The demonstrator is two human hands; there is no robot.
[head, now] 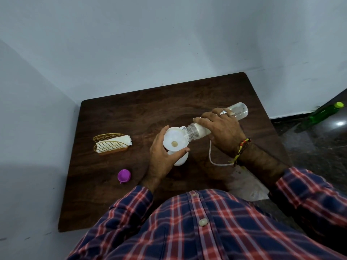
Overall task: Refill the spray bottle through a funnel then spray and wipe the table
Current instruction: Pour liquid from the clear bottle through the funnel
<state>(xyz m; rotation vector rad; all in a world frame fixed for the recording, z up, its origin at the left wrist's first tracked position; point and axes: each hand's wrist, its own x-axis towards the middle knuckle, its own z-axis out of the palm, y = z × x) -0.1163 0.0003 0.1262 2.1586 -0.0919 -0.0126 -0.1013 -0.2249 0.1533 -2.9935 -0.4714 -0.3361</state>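
A white funnel (173, 139) sits in the neck of a white spray bottle (181, 160) standing mid-table. My left hand (162, 156) wraps around the funnel and bottle neck. My right hand (223, 131) grips a clear plastic bottle (239, 109), tipped on its side with its mouth over the funnel's rim. A thin white dip tube (211, 158) curves on the table under my right wrist; the spray head is hidden. A purple cap (124, 176) lies at the front left.
A gold wire holder with a folded white cloth (112, 142) stands at the table's left. A white cloth or bag (247, 186) lies at the front right edge. A green bottle (325, 112) rests on the dark floor to the right. Walls close the back and left.
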